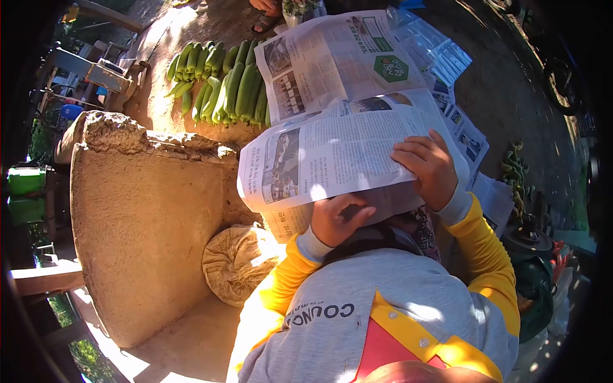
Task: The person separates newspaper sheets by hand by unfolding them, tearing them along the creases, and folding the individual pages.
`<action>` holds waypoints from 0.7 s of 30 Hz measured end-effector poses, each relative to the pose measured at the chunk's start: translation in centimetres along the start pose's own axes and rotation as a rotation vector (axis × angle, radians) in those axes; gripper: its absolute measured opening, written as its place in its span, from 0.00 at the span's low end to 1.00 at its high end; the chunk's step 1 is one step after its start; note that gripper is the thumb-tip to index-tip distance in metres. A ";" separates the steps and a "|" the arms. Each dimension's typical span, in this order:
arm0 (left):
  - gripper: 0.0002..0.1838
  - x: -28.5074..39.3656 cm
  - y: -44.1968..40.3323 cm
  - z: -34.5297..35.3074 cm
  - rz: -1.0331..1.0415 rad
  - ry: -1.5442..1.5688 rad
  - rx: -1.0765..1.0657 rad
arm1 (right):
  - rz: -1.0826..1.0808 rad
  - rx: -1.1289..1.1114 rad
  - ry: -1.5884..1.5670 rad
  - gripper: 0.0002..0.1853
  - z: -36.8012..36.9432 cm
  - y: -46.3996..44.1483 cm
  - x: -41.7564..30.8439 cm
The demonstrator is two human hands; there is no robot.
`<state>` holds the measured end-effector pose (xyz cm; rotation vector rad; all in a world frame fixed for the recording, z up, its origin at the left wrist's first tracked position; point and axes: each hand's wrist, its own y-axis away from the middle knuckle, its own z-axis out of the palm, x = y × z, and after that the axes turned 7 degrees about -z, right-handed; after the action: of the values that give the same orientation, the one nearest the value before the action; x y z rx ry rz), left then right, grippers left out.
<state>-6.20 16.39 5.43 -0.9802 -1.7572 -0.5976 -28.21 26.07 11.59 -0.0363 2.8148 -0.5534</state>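
Observation:
A printed newspaper sheet (357,143) spreads in front of the body, its near edge lifted and curved. My right hand (429,167) rests on top of this sheet near its right side, fingers bent slightly and lying on the paper. At the near edge, my left hand (338,220) has its thumb and forefinger apart with a gap between them, and nothing shows in it. A second newspaper sheet (332,57) with a green hexagon print lies beyond. Left of the sheets, long green vegetables (239,89) lie in rows on the ground.
At the left stands a rough clay-coloured wall or basin (147,223), with a round tan bundle (239,265) beside it. Clear plastic sheets (440,51) lie at the upper right, above more newspaper (469,137). Another person's hand (263,5) and foot show at the top.

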 end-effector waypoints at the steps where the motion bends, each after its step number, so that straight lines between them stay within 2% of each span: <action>1: 0.19 0.4 0.4 -0.7 0.053 -0.168 0.004 | -0.025 0.013 0.026 0.14 -0.9 -0.7 0.2; 4: 0.23 2.4 0.2 -1.8 0.514 -0.479 0.653 | -0.111 0.078 0.032 0.14 -2.4 -1.7 1.3; 6: 0.27 2.9 -0.5 -3.4 0.446 -0.712 0.850 | -0.172 0.105 0.019 0.13 -3.1 -2.5 1.9; 9: 0.18 3.0 -2.2 -7.3 0.315 -0.875 0.801 | -0.262 0.140 0.026 0.13 -3.5 -3.5 3.3; 11: 0.15 0.9 -2.4 -10.4 0.252 -0.987 0.607 | -0.291 0.173 0.052 0.13 -4.1 -4.2 4.7; 14: 0.06 2.6 -3.2 -12.1 0.298 -0.896 0.692 | -0.262 0.213 0.142 0.13 -3.9 -4.5 8.1; 17: 0.08 5.2 -2.2 -12.7 0.348 -0.980 0.647 | -0.208 0.224 0.247 0.15 -4.3 -3.7 10.9; 21: 0.07 6.1 0.7 -11.2 0.301 -1.033 0.539 | -0.108 0.190 0.238 0.17 -4.0 -0.4 12.8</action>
<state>-0.83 10.38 15.34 -1.2059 -2.3695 0.6943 -41.63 26.15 11.95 -0.0912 2.9867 -0.9034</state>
